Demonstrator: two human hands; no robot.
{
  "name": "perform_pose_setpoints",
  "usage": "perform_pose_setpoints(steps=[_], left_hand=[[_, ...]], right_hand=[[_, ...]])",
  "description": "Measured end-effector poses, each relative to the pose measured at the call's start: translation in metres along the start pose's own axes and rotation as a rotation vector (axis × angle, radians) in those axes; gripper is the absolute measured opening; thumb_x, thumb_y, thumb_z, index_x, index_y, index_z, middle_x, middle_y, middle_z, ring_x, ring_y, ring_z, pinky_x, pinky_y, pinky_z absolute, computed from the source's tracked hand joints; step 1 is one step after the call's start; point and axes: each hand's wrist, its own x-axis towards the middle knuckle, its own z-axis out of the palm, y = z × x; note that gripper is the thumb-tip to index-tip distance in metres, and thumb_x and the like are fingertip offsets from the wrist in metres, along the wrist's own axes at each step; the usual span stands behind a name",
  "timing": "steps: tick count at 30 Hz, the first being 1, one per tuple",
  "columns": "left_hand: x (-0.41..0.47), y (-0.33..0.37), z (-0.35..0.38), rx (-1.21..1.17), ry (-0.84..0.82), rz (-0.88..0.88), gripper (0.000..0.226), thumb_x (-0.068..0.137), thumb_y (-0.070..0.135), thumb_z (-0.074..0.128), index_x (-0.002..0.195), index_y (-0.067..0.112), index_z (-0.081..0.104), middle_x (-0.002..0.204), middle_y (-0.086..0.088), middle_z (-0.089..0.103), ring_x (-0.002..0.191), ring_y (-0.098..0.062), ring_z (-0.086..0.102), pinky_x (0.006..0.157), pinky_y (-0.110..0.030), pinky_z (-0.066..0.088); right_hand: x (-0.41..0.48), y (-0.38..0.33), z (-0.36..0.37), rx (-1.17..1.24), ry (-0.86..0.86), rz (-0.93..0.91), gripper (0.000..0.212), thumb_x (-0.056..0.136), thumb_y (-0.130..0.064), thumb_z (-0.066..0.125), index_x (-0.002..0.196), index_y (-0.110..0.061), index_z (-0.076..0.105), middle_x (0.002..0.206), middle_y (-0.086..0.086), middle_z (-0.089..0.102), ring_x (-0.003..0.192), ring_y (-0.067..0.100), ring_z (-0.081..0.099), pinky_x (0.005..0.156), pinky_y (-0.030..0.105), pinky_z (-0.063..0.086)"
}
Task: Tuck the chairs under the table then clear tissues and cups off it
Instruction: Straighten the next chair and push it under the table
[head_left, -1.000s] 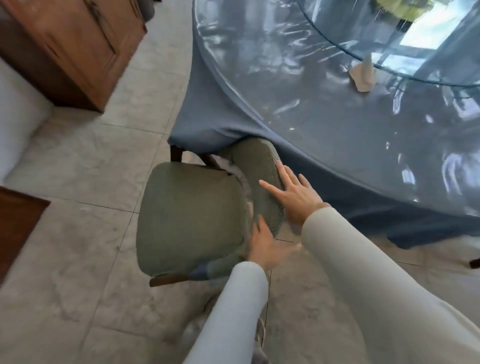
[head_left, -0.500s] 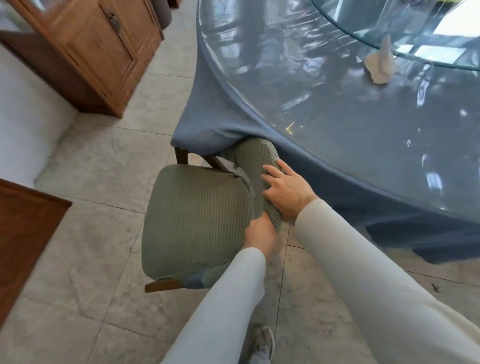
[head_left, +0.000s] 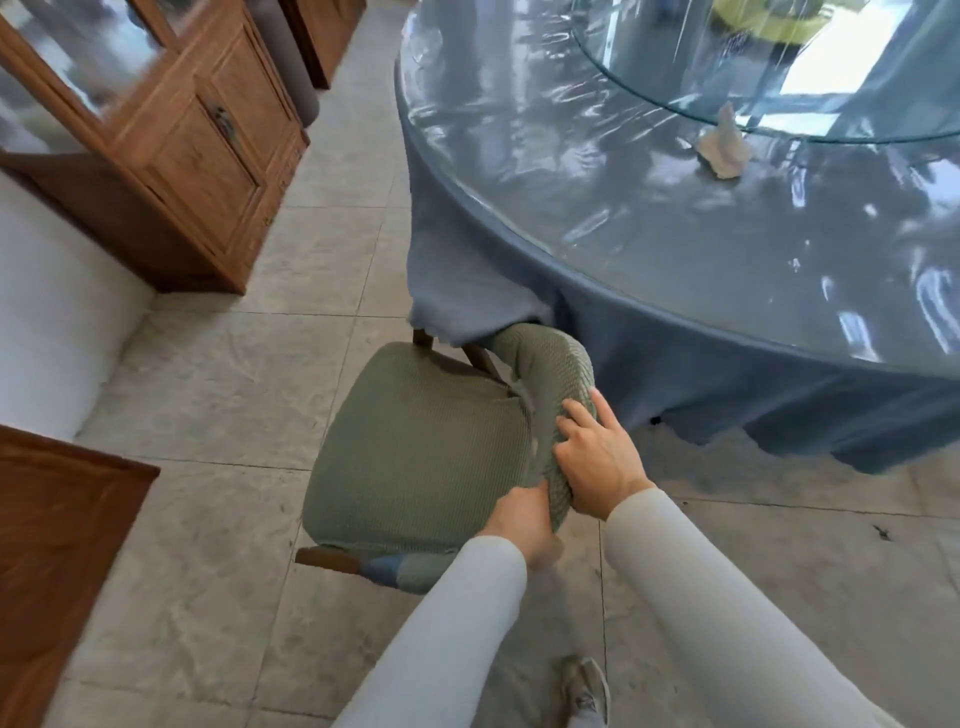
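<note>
The green knit-covered wooden chair (head_left: 415, 457) stands on the grey tiled floor (head_left: 208, 374) beside the round tabletop (head_left: 675, 270). Its curved backrest (head_left: 550, 374) is toward the table and its seat faces away, toward the brown wooden cabinet (head_left: 197, 145). The backrest's far end sits under the hanging blue tablecloth (head_left: 467, 291). The left hand (head_left: 519, 519) grips the backrest's near end; the right hand (head_left: 597, 467) curls over its top just beyond. A crumpled beige tissue (head_left: 722, 150) lies on the tabletop at the rim of the glass turntable (head_left: 675, 78)
</note>
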Motion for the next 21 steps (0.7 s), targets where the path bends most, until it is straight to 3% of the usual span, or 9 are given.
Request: perform_pose_setpoints(steps=[3, 5, 13, 17, 21], left_hand=[[-0.021, -0.038, -0.003, 0.102, -0.043, 0.055, 0.047, 0.086, 0.017, 0.059, 0.132, 0.019, 0.051, 0.119, -0.015, 0.062, 0.109, -0.039, 0.062, 0.084, -0.04, 0.054], [-0.034, -0.063, -0.007, 0.181, -0.085, 0.087, 0.049, 0.086, 0.018, 0.061, 0.134, 0.02, 0.051, 0.123, -0.017, 0.06, 0.114, -0.041, 0.06, 0.089, -0.043, 0.053], [-0.075, -0.16, -0.042, 0.526, -0.192, 0.247, 0.059, 0.086, 0.019, 0.063, 0.14, 0.036, 0.046, 0.119, -0.015, 0.064, 0.111, -0.041, 0.063, 0.093, -0.045, 0.054], [-0.09, -0.217, -0.074, 0.673, -0.204, 0.285, 0.061, 0.087, 0.02, 0.067, 0.14, 0.044, 0.047, 0.12, -0.011, 0.067, 0.11, -0.037, 0.065, 0.094, -0.045, 0.054], [-0.103, -0.273, -0.111, 0.798, -0.202, 0.318, 0.066, 0.089, 0.011, 0.063, 0.143, 0.046, 0.047, 0.124, -0.007, 0.066, 0.114, -0.032, 0.064, 0.097, -0.041, 0.051]], right_hand=[[-0.015, -0.046, -0.001, 0.049, 0.006, 0.112, 0.033, 0.089, -0.035, 0.06, 0.118, -0.027, 0.072, 0.139, 0.007, 0.056, 0.145, 0.032, 0.026, 0.123, 0.057, -0.001], [-0.024, -0.079, -0.003, 0.088, -0.009, 0.181, 0.03, 0.088, -0.033, 0.06, 0.115, -0.026, 0.073, 0.137, 0.007, 0.058, 0.144, 0.032, 0.029, 0.123, 0.057, 0.0], [-0.043, -0.194, -0.023, 0.235, -0.035, 0.372, 0.026, 0.082, -0.028, 0.063, 0.105, -0.02, 0.072, 0.112, 0.008, 0.069, 0.118, 0.033, 0.051, 0.12, 0.05, 0.019], [-0.034, -0.258, -0.036, 0.341, 0.012, 0.385, 0.028, 0.084, -0.036, 0.064, 0.103, -0.015, 0.067, 0.103, 0.008, 0.07, 0.104, 0.03, 0.056, 0.105, 0.043, 0.035], [-0.016, -0.326, -0.052, 0.449, 0.055, 0.424, 0.029, 0.091, -0.042, 0.062, 0.1, -0.014, 0.066, 0.098, 0.009, 0.071, 0.099, 0.031, 0.056, 0.091, 0.041, 0.04]])
